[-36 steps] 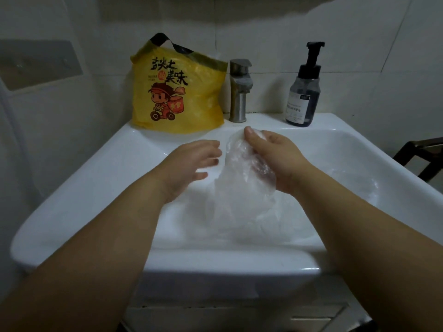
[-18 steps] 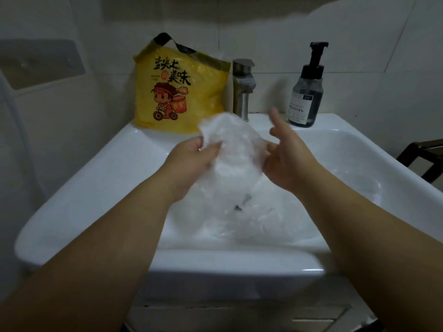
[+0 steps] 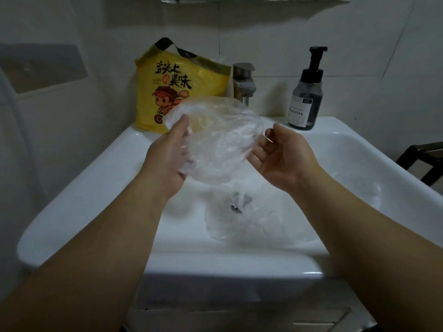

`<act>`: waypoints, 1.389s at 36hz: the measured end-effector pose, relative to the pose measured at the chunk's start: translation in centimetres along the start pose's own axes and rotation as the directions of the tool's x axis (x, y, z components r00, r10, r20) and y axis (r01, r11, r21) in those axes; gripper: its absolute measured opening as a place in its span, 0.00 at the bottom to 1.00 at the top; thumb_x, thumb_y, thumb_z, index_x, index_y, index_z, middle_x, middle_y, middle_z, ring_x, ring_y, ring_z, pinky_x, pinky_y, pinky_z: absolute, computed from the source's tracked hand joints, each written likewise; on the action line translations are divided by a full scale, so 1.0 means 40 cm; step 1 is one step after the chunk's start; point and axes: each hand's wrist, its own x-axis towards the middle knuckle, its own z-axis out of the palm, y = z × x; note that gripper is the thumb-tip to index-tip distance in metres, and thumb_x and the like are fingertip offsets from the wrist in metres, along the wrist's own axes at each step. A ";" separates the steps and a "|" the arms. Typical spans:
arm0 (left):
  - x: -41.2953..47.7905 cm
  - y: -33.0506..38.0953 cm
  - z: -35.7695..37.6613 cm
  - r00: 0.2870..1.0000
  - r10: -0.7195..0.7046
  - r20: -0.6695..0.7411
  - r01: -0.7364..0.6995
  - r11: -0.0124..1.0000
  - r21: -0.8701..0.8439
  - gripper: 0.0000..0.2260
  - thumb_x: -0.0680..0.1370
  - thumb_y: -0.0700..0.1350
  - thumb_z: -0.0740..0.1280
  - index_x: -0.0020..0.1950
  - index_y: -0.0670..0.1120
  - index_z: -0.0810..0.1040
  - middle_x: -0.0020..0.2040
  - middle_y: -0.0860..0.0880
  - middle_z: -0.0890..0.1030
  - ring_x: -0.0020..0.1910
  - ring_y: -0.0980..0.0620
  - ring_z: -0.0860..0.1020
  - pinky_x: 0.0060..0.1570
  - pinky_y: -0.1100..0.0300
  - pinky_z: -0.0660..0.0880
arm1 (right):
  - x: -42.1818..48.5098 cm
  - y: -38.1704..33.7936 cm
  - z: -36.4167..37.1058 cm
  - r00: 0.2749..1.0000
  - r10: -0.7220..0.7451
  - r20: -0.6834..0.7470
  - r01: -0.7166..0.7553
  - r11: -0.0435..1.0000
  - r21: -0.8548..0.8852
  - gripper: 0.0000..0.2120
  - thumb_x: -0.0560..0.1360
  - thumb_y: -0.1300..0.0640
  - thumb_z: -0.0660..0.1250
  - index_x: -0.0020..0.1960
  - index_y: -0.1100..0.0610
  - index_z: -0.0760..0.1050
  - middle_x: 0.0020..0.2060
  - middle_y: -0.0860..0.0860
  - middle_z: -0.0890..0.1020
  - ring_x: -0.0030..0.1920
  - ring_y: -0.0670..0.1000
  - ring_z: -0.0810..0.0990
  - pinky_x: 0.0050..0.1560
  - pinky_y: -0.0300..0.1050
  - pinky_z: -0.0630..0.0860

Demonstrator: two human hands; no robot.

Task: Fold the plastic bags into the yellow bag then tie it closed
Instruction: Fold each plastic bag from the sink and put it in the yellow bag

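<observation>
My left grip pinches the crumpled clear plastic bag over the white basin; my right grip lies open. The slick film may unfold and drop before reaching the yellow printed bag behind.

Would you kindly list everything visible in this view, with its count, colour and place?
held clear bag: one, transparent, raised above the sink
loose clear bags: count unclear, transparent, crumpled in the basin
yellow bag: one, yellow with black handle, back ledge, left of the tap
tap: one, grey metal, back centre
pump bottle: one, dark, back ledge on the right
sink: one, white, below the hands
left hand: one, holds the held clear bag's left edge
right hand: one, palm up, fingers relaxed, at its right edge
</observation>
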 end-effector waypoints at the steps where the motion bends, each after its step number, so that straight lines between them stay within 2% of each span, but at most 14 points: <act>1: 0.000 -0.003 0.001 1.000 0.000 0.005 0.000 1.000 0.026 0.09 0.78 0.53 0.66 0.45 0.48 0.76 0.27 0.55 0.80 0.24 0.58 0.78 0.21 0.70 0.69 | -0.006 -0.001 0.003 1.000 0.003 0.014 -0.002 0.998 -0.066 0.14 0.78 0.48 0.62 0.44 0.58 0.72 0.39 0.54 0.77 0.41 0.53 0.76 0.50 0.48 0.76; 4: 0.001 -0.014 0.000 1.000 -0.004 0.007 0.003 0.991 0.131 0.09 0.77 0.53 0.69 0.48 0.48 0.79 0.40 0.50 0.84 0.41 0.50 0.84 0.39 0.57 0.81 | -0.009 0.017 0.008 0.996 0.043 0.075 -0.016 0.945 -0.326 0.23 0.70 0.45 0.69 0.57 0.59 0.74 0.43 0.54 0.78 0.38 0.51 0.76 0.43 0.47 0.78; 6: 0.001 -0.018 0.001 1.000 -0.015 -0.005 0.015 0.982 0.186 0.11 0.76 0.55 0.69 0.48 0.48 0.80 0.47 0.47 0.83 0.49 0.45 0.82 0.50 0.50 0.79 | -0.007 0.029 0.016 0.995 -0.040 0.087 0.068 0.933 -0.353 0.07 0.76 0.56 0.67 0.49 0.59 0.74 0.39 0.54 0.76 0.34 0.49 0.74 0.40 0.44 0.76; 10: -0.001 -0.015 0.000 0.997 -0.020 -0.070 0.038 0.964 0.262 0.12 0.77 0.58 0.66 0.44 0.50 0.77 0.39 0.52 0.72 0.37 0.52 0.72 0.36 0.61 0.67 | -0.006 0.014 0.012 0.990 -0.143 0.021 0.143 0.955 -0.259 0.02 0.80 0.62 0.60 0.51 0.59 0.71 0.33 0.53 0.76 0.31 0.49 0.74 0.39 0.44 0.75; 14: 0.005 -0.011 -0.011 0.992 -0.042 -0.116 0.070 0.968 0.242 0.09 0.78 0.56 0.66 0.44 0.52 0.75 0.44 0.53 0.77 0.41 0.52 0.75 0.45 0.57 0.72 | -0.007 0.004 0.001 0.984 -0.175 -0.014 0.166 0.954 -0.250 0.23 0.81 0.61 0.61 0.72 0.46 0.60 0.34 0.54 0.80 0.30 0.50 0.75 0.43 0.48 0.77; 17: 0.013 -0.015 -0.019 0.997 0.001 -0.081 0.019 0.968 0.249 0.11 0.80 0.53 0.64 0.61 0.51 0.74 0.58 0.54 0.78 0.50 0.55 0.77 0.56 0.53 0.74 | -0.015 -0.002 0.003 0.985 -0.174 0.015 0.172 0.949 -0.266 0.24 0.81 0.57 0.61 0.74 0.44 0.59 0.43 0.56 0.79 0.34 0.51 0.74 0.46 0.50 0.76; 20: 0.011 -0.014 -0.025 0.992 0.130 0.008 -0.125 0.936 0.330 0.26 0.81 0.47 0.63 0.77 0.60 0.58 0.63 0.63 0.70 0.51 0.65 0.75 0.58 0.55 0.71 | -0.018 -0.010 -0.001 0.985 -0.147 0.087 0.166 0.943 -0.289 0.16 0.80 0.56 0.62 0.66 0.46 0.69 0.47 0.57 0.79 0.38 0.52 0.75 0.46 0.49 0.76; 25: -0.004 -0.014 -0.026 0.985 0.130 0.117 -0.167 0.897 0.409 0.11 0.79 0.42 0.67 0.55 0.59 0.80 0.52 0.56 0.83 0.54 0.56 0.79 0.60 0.56 0.74 | -0.021 -0.005 -0.009 0.981 -0.120 0.154 0.179 0.869 -0.461 0.19 0.75 0.68 0.66 0.65 0.58 0.73 0.42 0.54 0.77 0.37 0.50 0.77 0.51 0.47 0.79; 28: -0.005 -0.023 -0.028 0.978 0.159 0.134 -0.205 0.842 0.500 0.17 0.75 0.41 0.72 0.61 0.55 0.78 0.55 0.53 0.80 0.57 0.58 0.77 0.54 0.68 0.73 | -0.020 -0.001 -0.020 0.982 -0.149 0.113 0.187 0.752 -0.632 0.27 0.72 0.74 0.67 0.69 0.62 0.69 0.41 0.53 0.74 0.43 0.52 0.77 0.55 0.47 0.79; 32: -0.004 -0.026 -0.040 0.956 0.269 0.117 -0.277 0.702 0.656 0.17 0.72 0.39 0.75 0.58 0.53 0.79 0.45 0.51 0.80 0.42 0.57 0.76 0.46 0.68 0.75 | -0.013 0.006 -0.026 0.962 -0.251 0.106 0.206 0.412 -0.888 0.29 0.72 0.68 0.71 0.71 0.58 0.69 0.37 0.50 0.73 0.40 0.49 0.75 0.51 0.42 0.76; 38: -0.004 -0.018 -0.042 0.951 0.294 0.091 -0.272 0.664 0.696 0.07 0.72 0.43 0.75 0.41 0.52 0.78 0.41 0.54 0.78 0.39 0.58 0.74 0.36 0.69 0.70 | -0.020 0.004 -0.029 0.938 -0.304 0.166 0.232 0.195 -0.953 0.10 0.76 0.58 0.68 0.56 0.58 0.79 0.49 0.61 0.82 0.44 0.58 0.80 0.43 0.47 0.78; 41: -0.003 -0.006 -0.037 0.984 0.166 0.061 -0.172 0.820 0.546 0.05 0.76 0.43 0.71 0.42 0.49 0.77 0.40 0.52 0.78 0.40 0.54 0.76 0.45 0.66 0.75 | -0.017 -0.004 -0.030 0.936 -0.326 0.134 0.242 0.315 -0.918 0.09 0.75 0.52 0.69 0.49 0.59 0.78 0.45 0.59 0.81 0.44 0.51 0.77 0.42 0.42 0.73; 44: -0.002 0.005 -0.035 0.997 0.042 0.061 -0.061 0.938 0.342 0.02 0.79 0.40 0.66 0.47 0.45 0.77 0.46 0.48 0.81 0.48 0.50 0.80 0.58 0.51 0.75 | -0.014 -0.014 -0.028 0.956 -0.285 0.064 0.209 0.516 -0.831 0.08 0.76 0.52 0.68 0.49 0.56 0.76 0.49 0.52 0.80 0.53 0.51 0.78 0.58 0.47 0.72; 50: -0.011 0.003 -0.022 0.999 -0.015 0.052 -0.005 0.937 0.349 0.06 0.81 0.50 0.62 0.52 0.50 0.76 0.50 0.49 0.80 0.48 0.48 0.80 0.49 0.50 0.80 | -0.020 -0.009 -0.012 0.984 -0.142 0.111 0.179 0.828 -0.531 0.03 0.79 0.60 0.63 0.49 0.60 0.74 0.50 0.59 0.80 0.51 0.59 0.81 0.50 0.48 0.81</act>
